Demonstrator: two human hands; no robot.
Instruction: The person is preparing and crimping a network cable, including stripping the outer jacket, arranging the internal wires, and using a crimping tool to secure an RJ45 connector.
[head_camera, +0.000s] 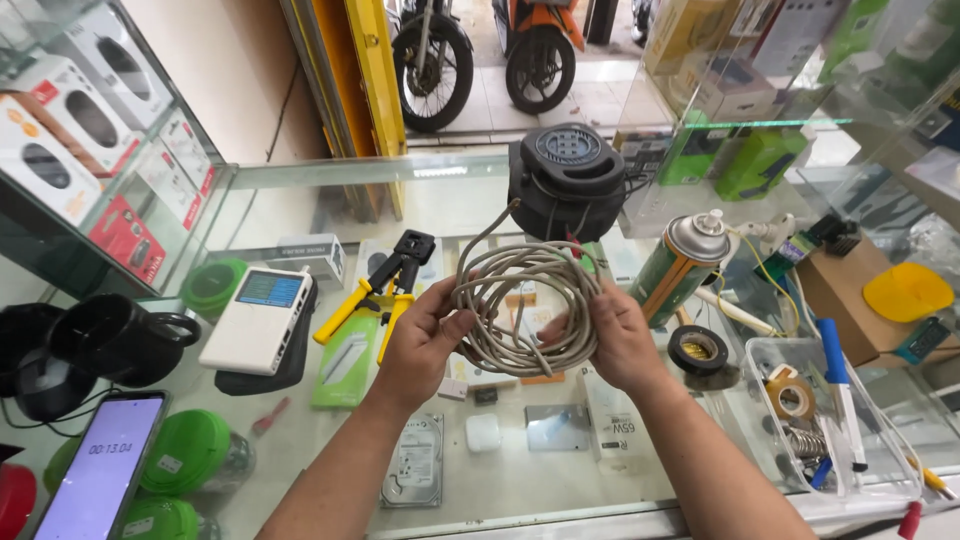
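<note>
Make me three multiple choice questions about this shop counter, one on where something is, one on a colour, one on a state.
1. Where does the crimping tool lie?
A. left of the hands
B. in the plastic tray
C. on the phone

2. What colour are its handles?
A. red
B. yellow
C. blue

3. How is the grey cable held?
A. stretched straight
B. coiled in both hands
C. lying loose on the glass

Answers: A, it lies beside the left hand; B, both handles are yellow; B, the left hand and right hand grip the loops.
</note>
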